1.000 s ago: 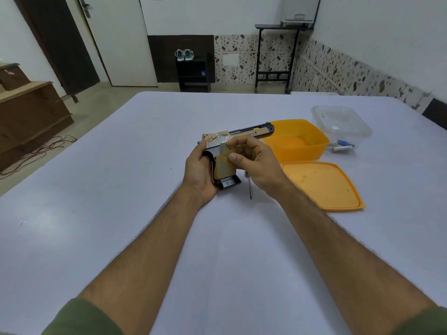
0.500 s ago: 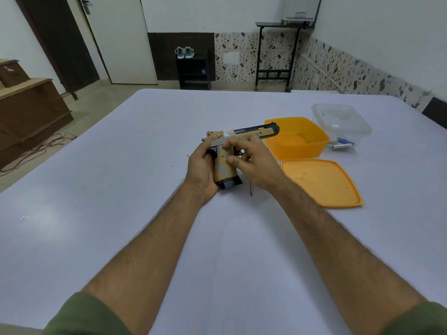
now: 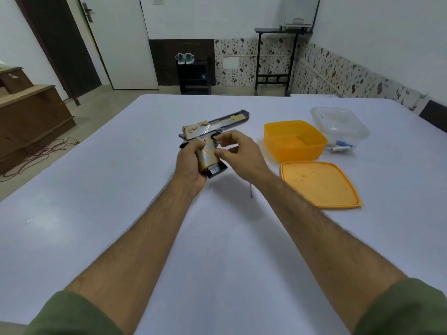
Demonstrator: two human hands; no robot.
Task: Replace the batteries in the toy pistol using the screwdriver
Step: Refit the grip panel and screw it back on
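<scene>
The toy pistol (image 3: 212,139) is held above the white table (image 3: 96,201), to the left of the orange container (image 3: 295,141) and well clear of it, barrel pointing away and to the right, grip base tilted toward the person. The left hand (image 3: 191,163) grips the grip from the left side, its fingers wrapped around it. The right hand (image 3: 242,153) is at the right face of the grip; its thumb and forefinger are curled close together near the trigger guard, but whether they pinch a small part, a screw or the pistol body itself cannot be told. Against the frame a second ago, the pistol has swung leftward and sits further from the orange container, and the right hand's fingertips have come down from the slide to the grip area. The screwdriver (image 3: 250,189) lies on the table under the right wrist, toward the person from the orange container, only its thin shaft showing; it is untouched. Judgement: the person is feeling for the battery cover, and unscrewing has not yet begun. Two batteries (image 3: 341,146) lie just right of the orange container, against the clear container (image 3: 338,124). The orange lid (image 3: 319,184) lies flat just in front of the orange container.
</scene>
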